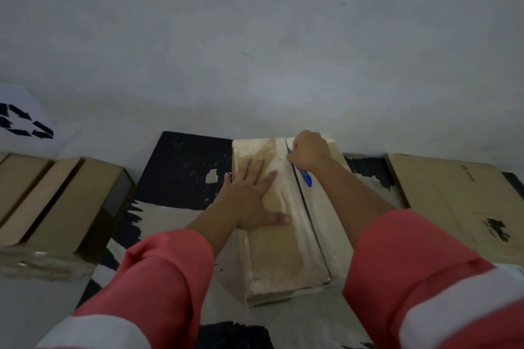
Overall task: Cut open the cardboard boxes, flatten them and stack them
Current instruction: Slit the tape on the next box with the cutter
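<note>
Cardboard box (283, 249) is pinned by the flat, spread left hand (252, 195); blue cutter (305, 177), gripped in the right hand (309, 154), should be drawn shallowly down the seam (308, 215), clear of the left thumb (279, 219).

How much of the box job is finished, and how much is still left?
Done: one flattened cardboard sheet lies at the right. In hand: the left hand presses flat on the middle box while the right hand holds a blue cutter at the far end of its top seam. Left: the box at the left is not yet flattened.
</note>
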